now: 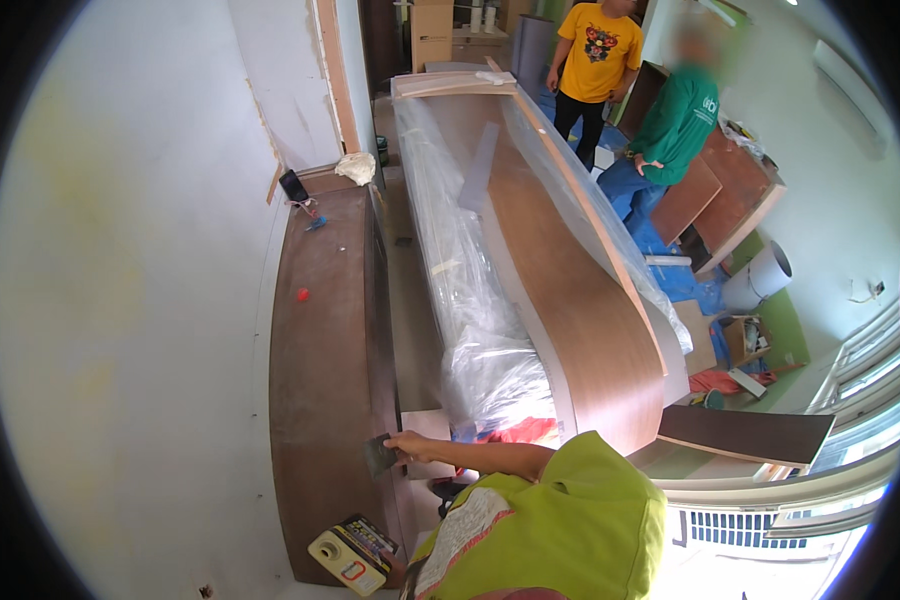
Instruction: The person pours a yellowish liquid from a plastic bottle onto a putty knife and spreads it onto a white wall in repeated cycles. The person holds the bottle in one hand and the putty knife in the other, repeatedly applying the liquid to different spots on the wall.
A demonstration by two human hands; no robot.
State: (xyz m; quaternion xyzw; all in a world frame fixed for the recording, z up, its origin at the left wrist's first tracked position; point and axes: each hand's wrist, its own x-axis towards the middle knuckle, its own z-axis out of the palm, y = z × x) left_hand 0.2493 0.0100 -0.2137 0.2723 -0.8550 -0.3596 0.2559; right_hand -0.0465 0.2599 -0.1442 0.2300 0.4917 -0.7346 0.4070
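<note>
My right hand (407, 446) reaches leftward with its fingers closed around a dark flat spreader (379, 456). The spreader lies over the right edge of a long brown wooden bench top (320, 370) by the wall. Near the bench's close end is a rectangular can (350, 556) with a pale yellow top, a round cap and a dark printed side. A brownish patch at the can's lower right may be my left hand, but its fingers are hidden. A small red cap (303, 295) rests farther along the bench top.
A wood-veneer sheet (570, 310) curves over a plastic-wrapped stack (490, 370) to the right. At the bench's far end are a black device (293, 186) and a pale crumpled bag (355, 168). Two people, in yellow (597, 50) and green (675, 120), stand beyond. A white bucket (760, 278) lies right.
</note>
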